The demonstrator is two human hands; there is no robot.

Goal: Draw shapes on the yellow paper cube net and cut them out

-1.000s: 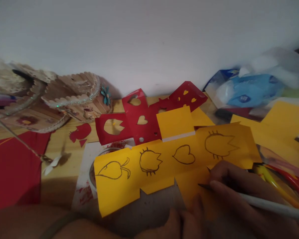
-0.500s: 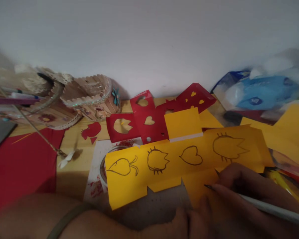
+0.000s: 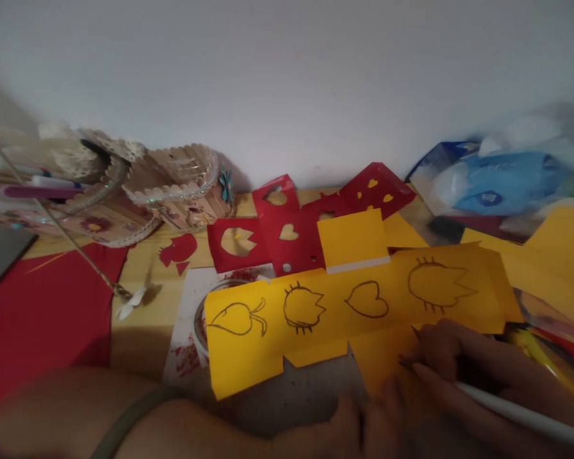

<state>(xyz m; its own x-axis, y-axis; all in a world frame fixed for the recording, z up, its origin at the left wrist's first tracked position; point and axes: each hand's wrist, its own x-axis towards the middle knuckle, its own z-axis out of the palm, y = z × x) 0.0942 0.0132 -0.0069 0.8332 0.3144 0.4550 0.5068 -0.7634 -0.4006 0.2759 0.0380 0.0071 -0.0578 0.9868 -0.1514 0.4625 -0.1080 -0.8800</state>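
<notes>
A cut sheet of yellow card (image 3: 335, 331) lies in front of me, with dark outlines drawn on it: a heart, two crown-topped round shapes and a pointed shape with curled ends. My right hand (image 3: 488, 370) is closed around a white pencil (image 3: 521, 411), its dark tip over the lower flap of the card. At the bottom edge, my left hand (image 3: 358, 424) rests by the same flap with its fingers bent; whether they pinch the card is too dark to tell. A wristband (image 3: 134, 421) circles my left forearm.
Red card with cut-out shapes (image 3: 289, 239) lies behind. Decorated wooden holders (image 3: 182, 185) stand at the left, beside a thin stick (image 3: 52, 217) and red card (image 3: 52, 319). A blue packet (image 3: 507, 182) sits back right; a tape roll (image 3: 201, 319) is partly covered.
My right hand and the pencil have shifted slightly to the right and down over the flap. The whole view has moved a little.
</notes>
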